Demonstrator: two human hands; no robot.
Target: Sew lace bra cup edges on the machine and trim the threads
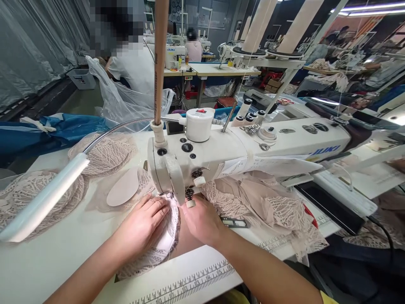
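Note:
A white lace-edged cup piece (pixel 169 230) lies under the head of the sewing machine (pixel 202 158), joined or laid against smooth beige fabric (pixel 189 240). My left hand (pixel 148 217) rests flat on the cup piece, fingers stretched toward the needle area. Just right of the needle area, my right hand (pixel 202 219) is closed on the beige fabric, its fingertips partly hidden behind the machine's tension knobs. The machine head covers the needle itself. Loose threads show along the cup's dark edge.
Stacked lace pieces (pixel 103 154) and a pale oval piece (pixel 123 188) lie left, under a lit lamp (pixel 47 198). More lace fabric (pixel 253 198) is heaped right, near a black phone-like slab (pixel 329 207). A printed ruler (pixel 190 280) runs along the front edge. Co-workers sit behind.

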